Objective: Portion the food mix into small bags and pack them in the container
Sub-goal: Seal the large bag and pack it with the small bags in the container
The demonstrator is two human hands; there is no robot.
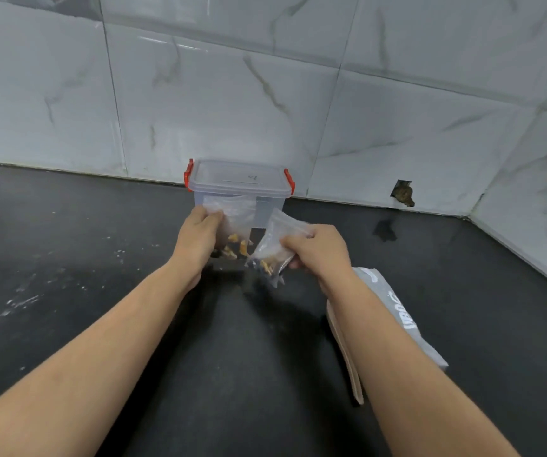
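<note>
My left hand (199, 232) is closed on the top of one small clear bag (237, 225) and my right hand (315, 249) pinches the upper edge of a second bag (273, 249), both hanging above the dark counter (100, 258) with food mix (237, 247) settled at the bottom — orange-yellow bits, the rest too small to make out. Just behind them the clear container (267, 211) stands against the tiled wall (199, 94), lid (239, 176) on and red clips (188, 174) at both ends, its lower front hidden by the bags. Bare counter runs wide to my left, while on my right a grey packet (404, 318) lies partly under my forearm — its print mostly hidden.
</note>
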